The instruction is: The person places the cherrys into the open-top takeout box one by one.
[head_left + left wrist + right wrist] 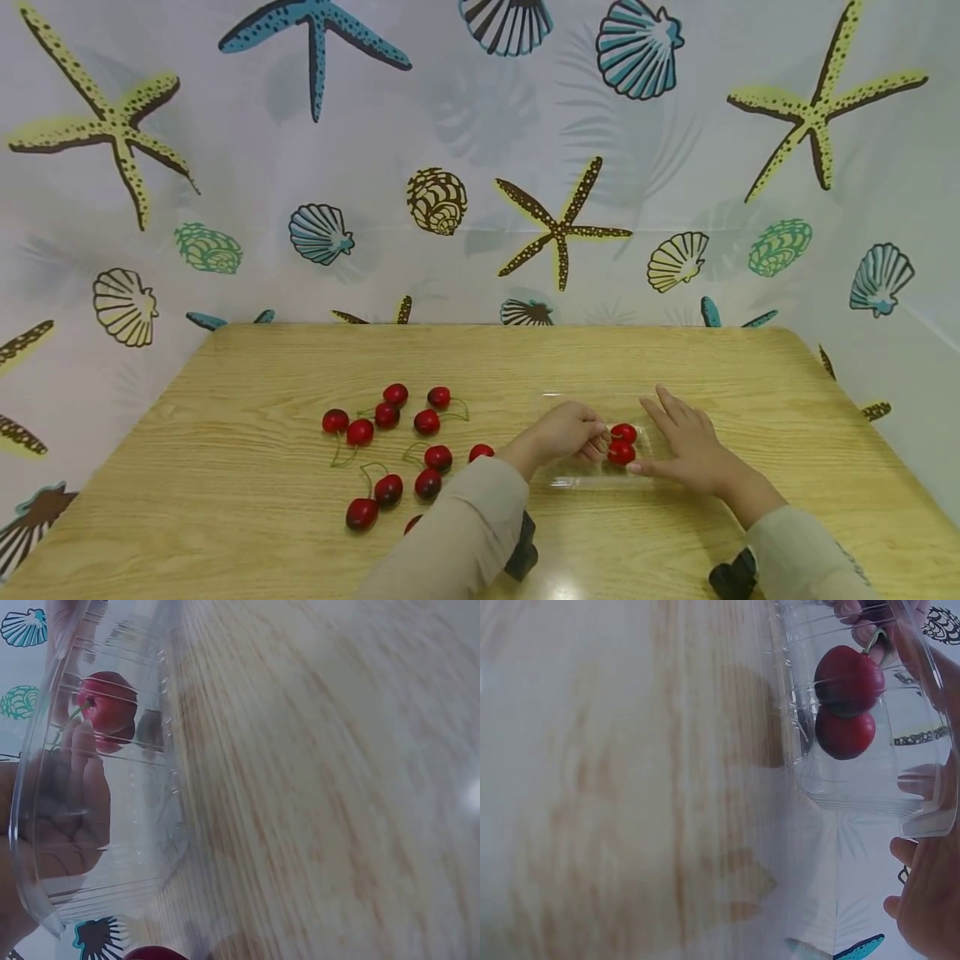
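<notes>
A clear plastic container sits on the right half of the table with a pair of red cherries inside it. My left hand reaches into the container and pinches the cherries' green stem between its fingertips. In the left wrist view, the left hand shows through the clear wall, close beside the cherries. Spread out at the container's right end, my right hand has its thumb along the near rim and its fingers toward the far side.
Several dark red cherries with green stems lie left of the container, among them a left pair, a back pair and a front pair. The left sleeve partly covers others. A patterned cloth hangs behind the wooden table.
</notes>
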A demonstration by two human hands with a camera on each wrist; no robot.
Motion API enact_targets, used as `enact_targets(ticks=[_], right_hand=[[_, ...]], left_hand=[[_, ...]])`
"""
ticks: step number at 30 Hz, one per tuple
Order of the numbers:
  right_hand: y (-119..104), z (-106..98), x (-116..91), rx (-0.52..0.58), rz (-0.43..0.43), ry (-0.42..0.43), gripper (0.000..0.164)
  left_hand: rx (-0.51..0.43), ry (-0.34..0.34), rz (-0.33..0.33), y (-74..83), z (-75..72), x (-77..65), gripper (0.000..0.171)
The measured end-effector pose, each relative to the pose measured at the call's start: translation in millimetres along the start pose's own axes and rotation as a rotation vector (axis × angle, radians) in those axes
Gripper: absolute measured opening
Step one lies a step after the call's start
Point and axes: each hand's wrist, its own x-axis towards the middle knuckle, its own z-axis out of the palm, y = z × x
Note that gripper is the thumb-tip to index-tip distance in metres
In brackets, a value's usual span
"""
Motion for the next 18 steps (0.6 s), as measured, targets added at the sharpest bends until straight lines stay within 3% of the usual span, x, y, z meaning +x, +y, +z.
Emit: enact_targets(ticks=[5, 18], right_hand=[[0.8, 0.8, 0.1, 0.005, -0.004, 0.006, 0.086], [2.0, 2.0, 0.2, 0.052, -0.002, 0.015, 0.086]], left_hand=[[0.035, -0.006, -0.01, -1.7, 2.8, 2.5, 0.022], [0.015, 0.067, 0.013, -1.3, 7.8, -2.4, 0.01]])
